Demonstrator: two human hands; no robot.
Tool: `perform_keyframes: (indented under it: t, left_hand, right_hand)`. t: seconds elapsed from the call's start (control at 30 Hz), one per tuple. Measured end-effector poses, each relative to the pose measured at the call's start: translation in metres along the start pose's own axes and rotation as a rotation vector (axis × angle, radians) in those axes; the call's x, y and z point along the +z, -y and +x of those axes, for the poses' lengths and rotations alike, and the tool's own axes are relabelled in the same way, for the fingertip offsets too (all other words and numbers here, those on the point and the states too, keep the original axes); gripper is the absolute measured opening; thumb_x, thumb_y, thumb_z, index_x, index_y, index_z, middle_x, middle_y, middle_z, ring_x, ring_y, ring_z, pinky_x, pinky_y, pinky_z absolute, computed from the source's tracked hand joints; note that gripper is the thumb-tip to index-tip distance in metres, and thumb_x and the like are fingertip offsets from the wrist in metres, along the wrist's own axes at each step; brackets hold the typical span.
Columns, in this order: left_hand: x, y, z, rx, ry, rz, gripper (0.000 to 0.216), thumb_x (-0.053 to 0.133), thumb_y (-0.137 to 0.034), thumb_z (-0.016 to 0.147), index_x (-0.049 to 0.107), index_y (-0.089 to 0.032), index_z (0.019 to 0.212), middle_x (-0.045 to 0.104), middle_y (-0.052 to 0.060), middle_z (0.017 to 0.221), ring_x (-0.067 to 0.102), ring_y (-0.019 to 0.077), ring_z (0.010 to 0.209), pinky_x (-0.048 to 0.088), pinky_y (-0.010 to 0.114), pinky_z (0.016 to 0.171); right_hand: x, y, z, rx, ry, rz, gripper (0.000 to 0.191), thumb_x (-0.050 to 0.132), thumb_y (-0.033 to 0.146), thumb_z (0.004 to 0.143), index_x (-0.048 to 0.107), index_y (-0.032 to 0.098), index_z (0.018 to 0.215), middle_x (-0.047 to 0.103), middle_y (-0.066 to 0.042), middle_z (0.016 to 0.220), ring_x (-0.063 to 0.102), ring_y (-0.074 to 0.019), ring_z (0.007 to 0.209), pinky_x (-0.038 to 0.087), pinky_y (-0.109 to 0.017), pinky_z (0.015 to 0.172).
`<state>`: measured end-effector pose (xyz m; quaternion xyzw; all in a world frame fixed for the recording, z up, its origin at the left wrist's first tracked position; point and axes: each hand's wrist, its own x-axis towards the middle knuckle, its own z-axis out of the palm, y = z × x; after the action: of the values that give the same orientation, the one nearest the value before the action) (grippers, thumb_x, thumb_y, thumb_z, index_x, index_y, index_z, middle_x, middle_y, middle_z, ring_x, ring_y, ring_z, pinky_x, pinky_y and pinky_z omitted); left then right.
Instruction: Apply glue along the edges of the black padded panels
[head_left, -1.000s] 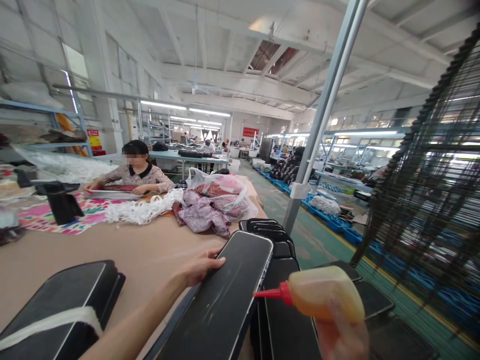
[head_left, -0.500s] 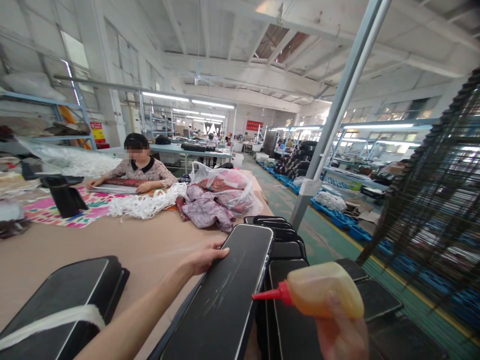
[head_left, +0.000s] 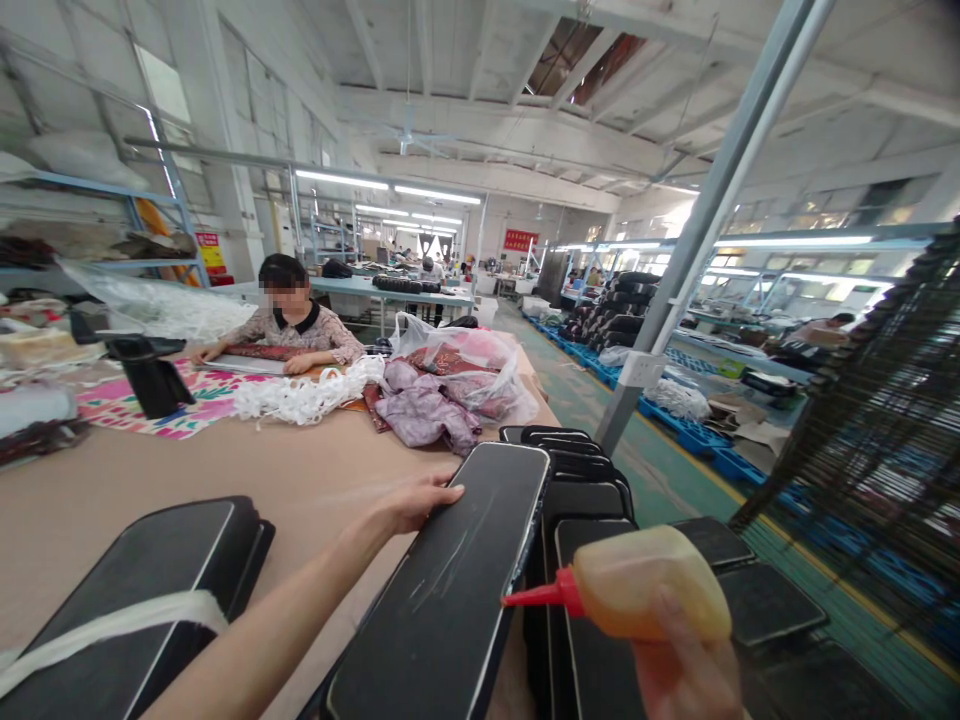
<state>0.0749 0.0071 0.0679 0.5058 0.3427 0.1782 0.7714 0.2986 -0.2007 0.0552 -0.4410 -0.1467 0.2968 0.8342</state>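
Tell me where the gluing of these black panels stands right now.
Done, it seems: a bundle of panels at left is tied with a white strip. In hand: the left hand steadies a black panel by its edge, and the right hand holds the glue bottle, its red nozzle at the panel's right rim; no glue bead is visible. Left: a stack of black panels beside it, apparently waiting.

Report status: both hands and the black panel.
Left hand grips black panel, left edge. Right hand holds squeeze bottle, red nozzle at panel's right edge. Nothing in between.
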Motion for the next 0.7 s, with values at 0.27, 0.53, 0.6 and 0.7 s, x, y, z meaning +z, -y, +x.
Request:
perform_keyframes:
  t: [0.27, 0.53, 0.6, 0.7]
  left_hand:
    - [-0.005, 0.002, 0.007, -0.011, 0.002, -0.015, 0.061, 0.083, -0.042, 0.053, 0.063, -0.02, 0.107, 0.071, 0.003, 0.085, 0.065, 0.0186, 0.077, 0.049, 0.028, 0.069]
    - [-0.007, 0.001, 0.013, -0.005, 0.011, -0.014, 0.051, 0.081, -0.038, 0.059, 0.064, -0.02, 0.103, 0.071, 0.003, 0.083, 0.065, 0.0181, 0.073, 0.049, 0.03, 0.07]
    - [-0.007, 0.001, 0.015, -0.006, 0.01, -0.016, 0.051, 0.082, -0.038, 0.058, 0.064, -0.019, 0.101, 0.071, 0.003, 0.082, 0.065, 0.0181, 0.072, 0.05, 0.03, 0.07]
    - [-0.007, 0.002, 0.017, -0.008, 0.003, -0.021, 0.051, 0.083, -0.038, 0.055, 0.065, -0.018, 0.099, 0.071, 0.003, 0.08, 0.064, 0.0178, 0.069, 0.05, 0.03, 0.068]
  right_hand:
    - [0.003, 0.003, -0.009, 0.004, 0.018, -0.027, 0.064, 0.085, 0.031, 0.056, 0.06, 0.018, 0.114, 0.069, -0.003, 0.083, 0.065, -0.0219, 0.078, 0.055, -0.025, 0.064]
    - [0.001, 0.008, -0.019, 0.004, 0.031, -0.055, 0.063, 0.084, 0.031, 0.059, 0.06, 0.017, 0.116, 0.068, -0.007, 0.094, 0.065, -0.0243, 0.081, 0.056, -0.028, 0.064]
    - [-0.002, 0.007, -0.02, 0.013, 0.006, -0.041, 0.062, 0.085, 0.03, 0.058, 0.061, 0.017, 0.114, 0.067, -0.007, 0.097, 0.064, -0.0232, 0.081, 0.056, -0.026, 0.064]
    - [-0.003, 0.006, -0.023, 0.029, -0.002, -0.037, 0.061, 0.085, 0.031, 0.058, 0.062, 0.018, 0.114, 0.066, -0.007, 0.104, 0.064, -0.0233, 0.086, 0.056, -0.025, 0.066]
